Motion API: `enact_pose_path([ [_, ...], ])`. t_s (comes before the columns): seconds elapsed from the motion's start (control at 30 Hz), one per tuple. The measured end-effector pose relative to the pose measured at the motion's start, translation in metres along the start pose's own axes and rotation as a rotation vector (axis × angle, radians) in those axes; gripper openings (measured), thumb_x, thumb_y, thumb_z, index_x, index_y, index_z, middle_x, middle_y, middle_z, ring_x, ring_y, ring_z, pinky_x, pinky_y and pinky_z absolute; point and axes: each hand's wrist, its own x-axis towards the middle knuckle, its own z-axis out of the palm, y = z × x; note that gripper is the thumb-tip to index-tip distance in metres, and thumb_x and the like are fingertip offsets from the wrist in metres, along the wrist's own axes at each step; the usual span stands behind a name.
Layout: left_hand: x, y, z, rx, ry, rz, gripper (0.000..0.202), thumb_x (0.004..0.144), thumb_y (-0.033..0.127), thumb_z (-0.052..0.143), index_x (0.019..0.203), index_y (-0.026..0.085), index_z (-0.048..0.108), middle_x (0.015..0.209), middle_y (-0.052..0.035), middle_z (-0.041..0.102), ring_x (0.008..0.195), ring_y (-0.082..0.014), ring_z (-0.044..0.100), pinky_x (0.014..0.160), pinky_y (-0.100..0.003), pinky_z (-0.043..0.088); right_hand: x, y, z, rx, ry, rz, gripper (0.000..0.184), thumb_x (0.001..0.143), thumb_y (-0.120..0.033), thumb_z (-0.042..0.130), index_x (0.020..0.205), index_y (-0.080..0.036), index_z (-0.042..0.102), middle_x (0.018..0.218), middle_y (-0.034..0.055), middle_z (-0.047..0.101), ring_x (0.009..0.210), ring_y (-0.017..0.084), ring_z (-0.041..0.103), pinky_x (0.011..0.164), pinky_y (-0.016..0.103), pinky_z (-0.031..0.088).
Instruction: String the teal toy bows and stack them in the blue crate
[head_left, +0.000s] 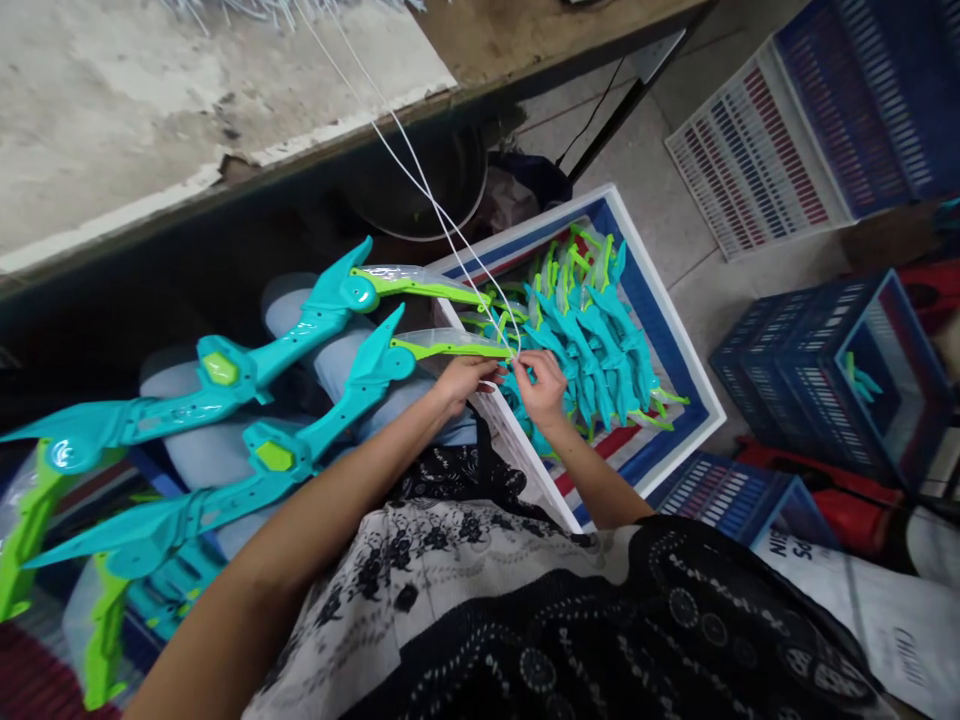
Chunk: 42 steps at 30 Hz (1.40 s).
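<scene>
Two turquoise and lime-green toy bows lie across the lap, an upper bow (300, 335) and a lower bow (352, 405). My left hand (466, 384) is closed at the lime-green tip of the lower bow; its fingertips are partly hidden. At the same tip, my right hand (541, 386) pinches a white string (431, 195). From the hands, the string runs up in two strands that cross and reach the worktable. A short bit of white string also shows beside my left fingers.
Under my right hand stands a white-rimmed crate (667, 320) holding several similar bows. More bow parts lie in a container at lower left. The worktable edge (337, 130) crosses above. Blue crates (832, 340) and a white and blue crate (757, 150) stand at right.
</scene>
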Motion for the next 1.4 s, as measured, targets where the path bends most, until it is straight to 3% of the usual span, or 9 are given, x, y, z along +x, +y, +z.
enact_pose_path([
  [0.33,0.001,-0.002,0.003,0.001,-0.026,0.043,0.021,0.064,0.03,0.075,0.071,0.011,0.069,0.072,-0.0058,0.068,0.063,-0.0104,0.057,0.059,-0.022,0.041,-0.001,0.001,-0.001,-0.128,-0.019,-0.205,0.013,0.087,-0.018,0.049,0.083,-0.023,0.06,0.084,0.0074,0.067,0.084,0.021,0.059,0.076,0.038,0.048],
  [0.6,0.006,-0.006,0.004,-0.008,-0.063,0.075,0.026,0.059,0.032,0.079,0.073,0.012,0.07,0.076,-0.0058,0.069,0.065,-0.0113,0.058,0.059,-0.023,0.043,0.0,0.008,-0.003,-0.135,-0.103,-0.172,0.014,0.091,-0.024,0.048,0.084,-0.023,0.06,0.082,0.0065,0.066,0.082,0.021,0.057,0.075,0.036,0.046],
  [0.9,0.017,-0.006,0.009,0.068,-0.087,0.18,0.02,0.07,0.029,0.071,0.073,0.01,0.067,0.067,-0.0045,0.065,0.059,-0.0118,0.056,0.058,-0.025,0.044,0.025,0.011,-0.026,-0.123,-0.336,-0.168,0.018,0.092,-0.032,0.049,0.079,-0.022,0.055,0.081,0.0062,0.062,0.083,0.02,0.055,0.079,0.035,0.045],
  [1.0,0.018,-0.007,0.008,0.183,-0.065,0.235,0.019,0.076,0.03,0.064,0.074,0.011,0.067,0.068,-0.0054,0.065,0.061,-0.0134,0.057,0.056,-0.024,0.042,0.027,0.012,-0.03,0.003,-0.357,-0.065,0.017,0.09,-0.033,0.051,0.078,-0.021,0.054,0.088,0.0063,0.064,0.086,0.019,0.057,0.08,0.034,0.045],
  [1.13,0.018,-0.003,0.01,0.396,-0.034,0.263,0.019,0.081,0.027,0.054,0.073,0.013,0.064,0.068,-0.0048,0.065,0.057,-0.0127,0.055,0.052,-0.023,0.04,0.026,0.012,-0.017,0.273,-0.293,0.293,0.018,0.084,-0.037,0.053,0.079,-0.021,0.049,0.081,0.0017,0.061,0.07,0.013,0.056,0.065,0.026,0.045],
  [1.2,0.007,0.003,0.007,0.522,-0.006,0.262,0.019,0.08,0.024,0.051,0.066,0.014,0.06,0.06,-0.0026,0.06,0.051,-0.0111,0.051,0.049,-0.022,0.037,0.026,0.01,-0.01,0.336,-0.293,0.373,0.02,0.081,-0.04,0.054,0.077,-0.021,0.047,0.071,-0.0018,0.055,0.062,0.011,0.051,0.06,0.024,0.042],
  [1.27,-0.021,0.011,-0.009,0.621,0.03,0.269,0.022,0.079,0.024,0.051,0.059,0.016,0.055,0.05,-0.0001,0.054,0.047,-0.0101,0.047,0.047,-0.021,0.036,0.025,0.009,-0.007,0.361,-0.284,0.397,0.021,0.079,-0.04,0.055,0.076,-0.022,0.046,0.067,-0.0034,0.051,0.061,0.011,0.049,0.06,0.024,0.041],
  [1.33,-0.068,0.016,-0.041,0.733,0.072,0.287,0.025,0.081,0.031,0.05,0.06,0.018,0.055,0.049,0.0012,0.052,0.047,-0.0105,0.047,0.048,-0.021,0.038,0.024,0.01,-0.01,0.369,-0.273,0.424,0.021,0.078,-0.041,0.055,0.076,-0.022,0.046,0.066,-0.0037,0.05,0.061,0.011,0.05,0.06,0.024,0.041],
  [1.4,-0.132,0.012,-0.089,0.923,0.164,0.246,0.032,0.083,0.042,0.047,0.063,0.019,0.056,0.05,0.0012,0.054,0.047,-0.0122,0.048,0.046,-0.023,0.041,0.022,0.012,-0.016,0.359,-0.273,0.456,0.021,0.078,-0.042,0.055,0.077,-0.022,0.046,0.066,-0.0035,0.051,0.061,0.012,0.05,0.059,0.025,0.041],
])
